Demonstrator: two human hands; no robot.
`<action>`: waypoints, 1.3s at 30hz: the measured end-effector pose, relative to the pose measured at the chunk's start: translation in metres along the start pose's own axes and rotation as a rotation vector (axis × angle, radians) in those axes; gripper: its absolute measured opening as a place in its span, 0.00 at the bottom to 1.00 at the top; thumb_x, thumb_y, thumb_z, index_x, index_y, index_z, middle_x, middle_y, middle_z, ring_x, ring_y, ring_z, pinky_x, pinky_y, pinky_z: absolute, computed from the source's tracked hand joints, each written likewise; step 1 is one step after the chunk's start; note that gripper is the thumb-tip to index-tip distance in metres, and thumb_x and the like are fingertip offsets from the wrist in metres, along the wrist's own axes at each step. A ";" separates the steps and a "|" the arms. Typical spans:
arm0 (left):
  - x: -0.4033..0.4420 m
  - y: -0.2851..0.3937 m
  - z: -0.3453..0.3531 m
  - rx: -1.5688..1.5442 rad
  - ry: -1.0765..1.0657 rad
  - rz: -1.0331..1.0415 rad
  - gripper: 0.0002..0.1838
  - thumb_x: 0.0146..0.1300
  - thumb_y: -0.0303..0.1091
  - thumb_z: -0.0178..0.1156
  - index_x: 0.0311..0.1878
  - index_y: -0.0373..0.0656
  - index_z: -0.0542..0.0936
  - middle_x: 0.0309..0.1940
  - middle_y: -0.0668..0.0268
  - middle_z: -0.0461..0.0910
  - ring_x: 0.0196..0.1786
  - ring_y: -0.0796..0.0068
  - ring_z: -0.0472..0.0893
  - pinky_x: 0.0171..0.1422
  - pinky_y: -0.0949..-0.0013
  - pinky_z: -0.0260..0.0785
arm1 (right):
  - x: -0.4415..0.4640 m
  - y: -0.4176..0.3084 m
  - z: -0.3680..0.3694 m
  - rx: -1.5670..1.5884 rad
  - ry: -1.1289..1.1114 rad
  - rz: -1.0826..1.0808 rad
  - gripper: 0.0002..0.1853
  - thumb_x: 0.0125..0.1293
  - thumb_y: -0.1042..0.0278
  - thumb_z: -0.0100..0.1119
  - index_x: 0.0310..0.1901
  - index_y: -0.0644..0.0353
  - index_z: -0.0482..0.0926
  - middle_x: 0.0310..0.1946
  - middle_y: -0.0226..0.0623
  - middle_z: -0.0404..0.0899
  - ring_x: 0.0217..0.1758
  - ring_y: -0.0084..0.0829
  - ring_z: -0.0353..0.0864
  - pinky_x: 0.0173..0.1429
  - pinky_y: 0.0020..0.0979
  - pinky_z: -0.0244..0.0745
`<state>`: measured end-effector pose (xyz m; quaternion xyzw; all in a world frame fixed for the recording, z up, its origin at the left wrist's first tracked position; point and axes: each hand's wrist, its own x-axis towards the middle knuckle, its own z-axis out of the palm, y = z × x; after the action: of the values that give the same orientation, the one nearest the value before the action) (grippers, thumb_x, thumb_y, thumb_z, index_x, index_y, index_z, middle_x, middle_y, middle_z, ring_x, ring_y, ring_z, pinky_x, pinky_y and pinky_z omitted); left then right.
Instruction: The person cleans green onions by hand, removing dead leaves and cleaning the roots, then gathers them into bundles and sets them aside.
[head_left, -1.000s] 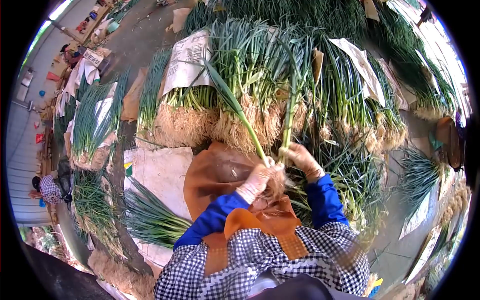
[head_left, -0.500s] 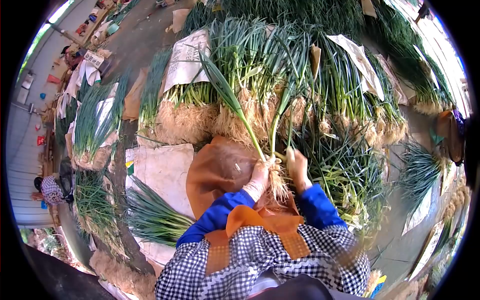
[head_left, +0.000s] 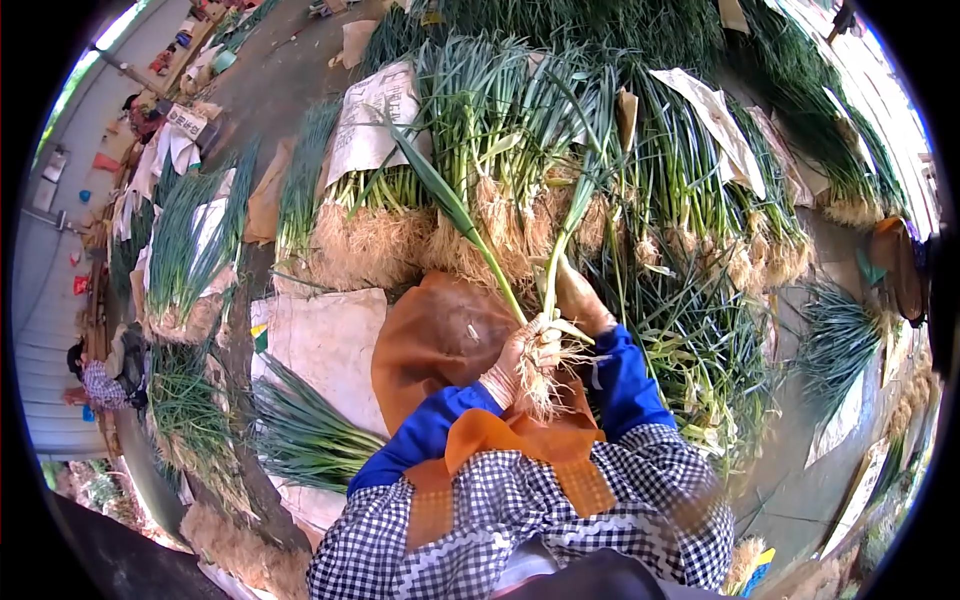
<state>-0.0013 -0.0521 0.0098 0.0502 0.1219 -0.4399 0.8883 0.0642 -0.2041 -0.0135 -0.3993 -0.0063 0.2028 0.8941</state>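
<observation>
Above the apron (head_left: 425,335), left fingers (head_left: 541,337) clutch stalks (head_left: 503,280), leaves (head_left: 440,190) splayed forward; right fingers (head_left: 565,275) unclear.

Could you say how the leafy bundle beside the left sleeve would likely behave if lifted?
The bundle would probably droop at its long, thin leaves. Its stalks may slide apart, as no tie shows. Rolling seems unlikely, since it lies fanned out on the sack.
</observation>
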 end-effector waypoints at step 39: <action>0.017 0.001 -0.037 0.219 0.520 0.242 0.17 0.56 0.18 0.53 0.48 0.47 0.67 0.35 0.68 0.70 0.38 0.71 0.73 0.43 0.75 0.71 | -0.058 0.006 0.050 -0.932 0.307 0.056 0.11 0.58 0.62 0.61 0.30 0.62 0.78 0.19 0.33 0.77 0.21 0.23 0.73 0.28 0.27 0.69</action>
<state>0.0032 -0.0574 -0.0305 0.2707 0.2902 -0.3140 0.8625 -0.0003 -0.1865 0.0250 -0.7820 0.0461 0.1412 0.6054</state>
